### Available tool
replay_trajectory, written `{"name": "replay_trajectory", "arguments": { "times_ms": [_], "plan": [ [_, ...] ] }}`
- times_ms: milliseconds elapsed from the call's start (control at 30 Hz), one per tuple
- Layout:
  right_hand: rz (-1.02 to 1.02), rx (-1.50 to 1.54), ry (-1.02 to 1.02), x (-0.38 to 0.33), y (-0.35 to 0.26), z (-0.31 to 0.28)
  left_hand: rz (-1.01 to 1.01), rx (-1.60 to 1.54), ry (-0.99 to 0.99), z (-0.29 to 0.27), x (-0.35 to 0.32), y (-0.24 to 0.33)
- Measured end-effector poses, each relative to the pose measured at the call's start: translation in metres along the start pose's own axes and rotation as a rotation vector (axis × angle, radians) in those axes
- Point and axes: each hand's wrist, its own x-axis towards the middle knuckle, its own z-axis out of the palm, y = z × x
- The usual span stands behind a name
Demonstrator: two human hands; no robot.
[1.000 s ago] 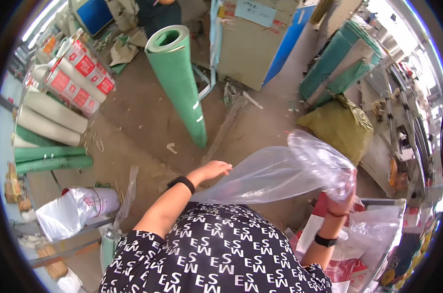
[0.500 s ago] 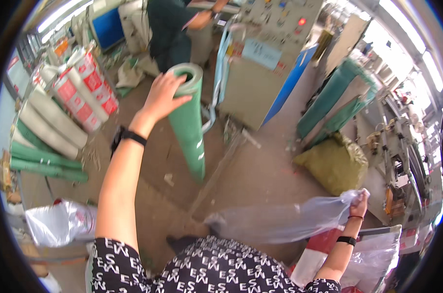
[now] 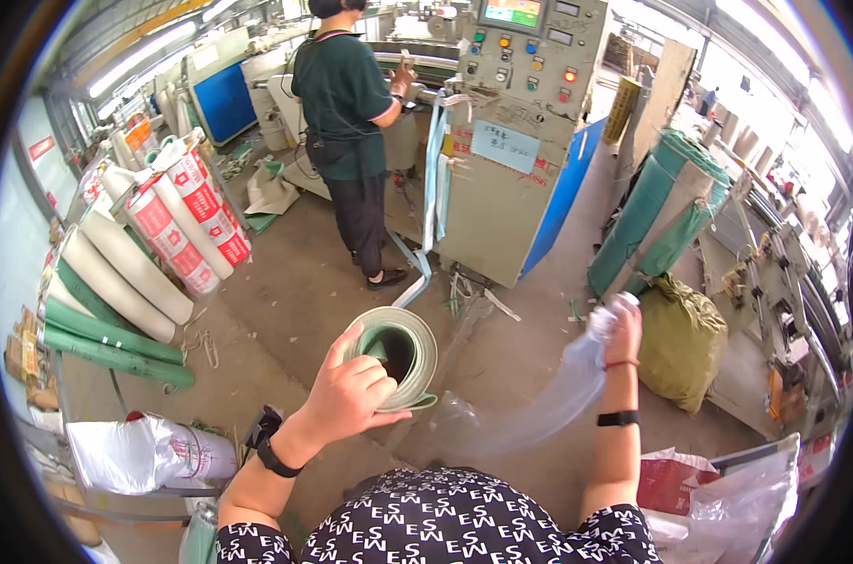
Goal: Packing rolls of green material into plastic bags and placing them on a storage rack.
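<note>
A rolled-up sheet of green material (image 3: 421, 350) stands in front of me, its open end turned up toward me. My left hand (image 3: 351, 393) grips its near-left rim, with curled fingers at the hollow and the thumb along the lower edge. A loose flap sticks out at the rim's lower right. Out to the right, my right hand (image 3: 622, 331) is closed on the gathered end of a long clear plastic bag (image 3: 568, 390). The bag trails down and left toward the roll, and its far end looks blurred. The roll's lower part is hidden behind its top.
A co-worker (image 3: 347, 122) stands ahead beside a control cabinet (image 3: 502, 207). On the left are white and green rolls (image 3: 116, 273) and red-and-white wrapped rolls (image 3: 196, 207). At right stand a large green roll (image 3: 647, 207) and an olive sack (image 3: 685, 348). Plastic packages (image 3: 154, 456) lie near left.
The roll's top has come closer and tipped toward me, with my left hand still at its rim. My right hand has moved left and up with the bag. The view has tilted upward.
</note>
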Motion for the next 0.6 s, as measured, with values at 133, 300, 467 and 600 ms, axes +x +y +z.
{"name": "replay_trajectory", "arguments": {
  "times_ms": [133, 300, 467, 600],
  "plan": [
    [0.151, -0.303, -0.616, -0.079, -0.002, 0.147, -0.009, -0.088, -0.028, -0.033, 0.000, 0.015],
    [0.314, -0.312, -1.326, -0.176, -0.040, 0.196, -0.032, -0.584, -0.047, -0.024, -0.018, 0.035],
    [0.347, -0.275, -1.400, -0.192, -0.048, 0.189, -0.597, -0.588, 0.473, -0.019, -0.047, -0.006],
    [0.402, -0.348, -1.517, -0.199, -0.047, 0.201, -0.608, -0.398, 0.251, 0.030, -0.071, -0.016]
  ]
}}
